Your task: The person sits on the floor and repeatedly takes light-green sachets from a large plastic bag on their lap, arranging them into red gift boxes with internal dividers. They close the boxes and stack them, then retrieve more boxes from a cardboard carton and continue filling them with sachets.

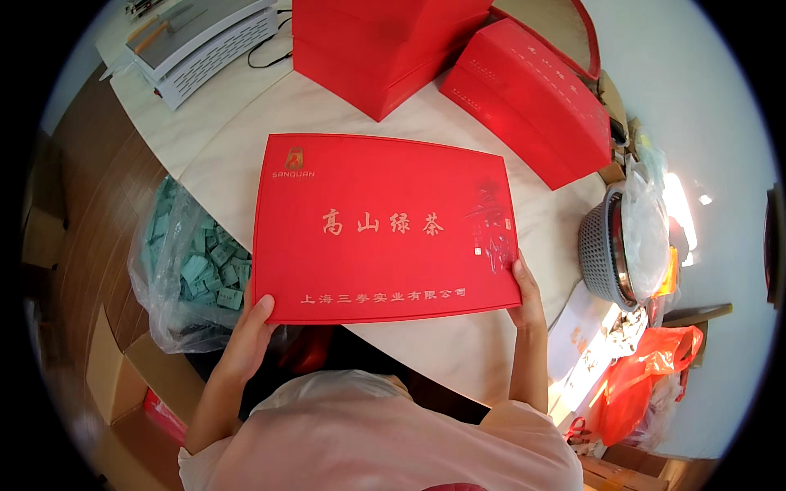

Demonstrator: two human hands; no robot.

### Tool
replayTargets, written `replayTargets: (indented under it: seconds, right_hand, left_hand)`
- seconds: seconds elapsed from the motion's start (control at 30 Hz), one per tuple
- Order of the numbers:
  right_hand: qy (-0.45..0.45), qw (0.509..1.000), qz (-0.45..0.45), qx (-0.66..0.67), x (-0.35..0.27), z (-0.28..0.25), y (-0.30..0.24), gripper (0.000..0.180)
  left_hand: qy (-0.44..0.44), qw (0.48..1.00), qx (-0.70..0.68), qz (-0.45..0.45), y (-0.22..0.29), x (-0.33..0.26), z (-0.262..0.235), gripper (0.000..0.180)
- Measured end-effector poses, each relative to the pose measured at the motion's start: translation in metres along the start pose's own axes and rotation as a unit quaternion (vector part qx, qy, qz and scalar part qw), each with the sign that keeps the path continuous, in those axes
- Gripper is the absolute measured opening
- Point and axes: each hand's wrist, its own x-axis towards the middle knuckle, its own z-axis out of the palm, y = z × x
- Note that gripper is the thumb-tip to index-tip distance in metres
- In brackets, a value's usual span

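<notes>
Two hands hold one big flat red box [385,229] by its near corners. The left hand [246,340] is at the near left corner, with the thumb lying on top of the lid and the other fingers tucked under the box, so they are hidden. The right hand [528,295] grips the near right corner, fingers curled up along the side edge and closed on it. The box has gold marks on its lid and lies flat over the near edge of a pale round table [458,352], touching it. Behind it on the table sit more red boxes: a stack [368,49] in the middle and another red box [532,98] to the right, tilted. A white machine [205,37] stands far back on the left. Down on the left, beside the table, is a clear plastic bag [176,270] full of small green packets [209,266]. On the right is a grey basket [602,245] with a clear bag in it, and lower down an orange plastic bag [643,380]. Brown cardboard boxes [123,376] sit on the floor at the lower left.
</notes>
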Motion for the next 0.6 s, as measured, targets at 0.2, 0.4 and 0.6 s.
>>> replayTargets:
  seconds: [0.2,0.4,0.6]
  right_hand:
    - [0.02,0.998,0.006,0.065,0.003,0.003,0.011,0.063]
    - [0.044,0.992,0.057,0.101,-0.013,-0.009,0.02,0.062]
    - [0.085,0.981,-0.032,0.171,-0.034,-0.033,0.019,0.059]
  left_hand:
    - [0.004,0.995,-0.042,0.085,-0.018,0.0,-0.002,0.07]
    - [0.029,0.986,-0.059,0.152,-0.042,-0.008,-0.003,0.082]
    - [-0.039,0.977,0.078,0.196,-0.011,0.014,0.012,0.097]
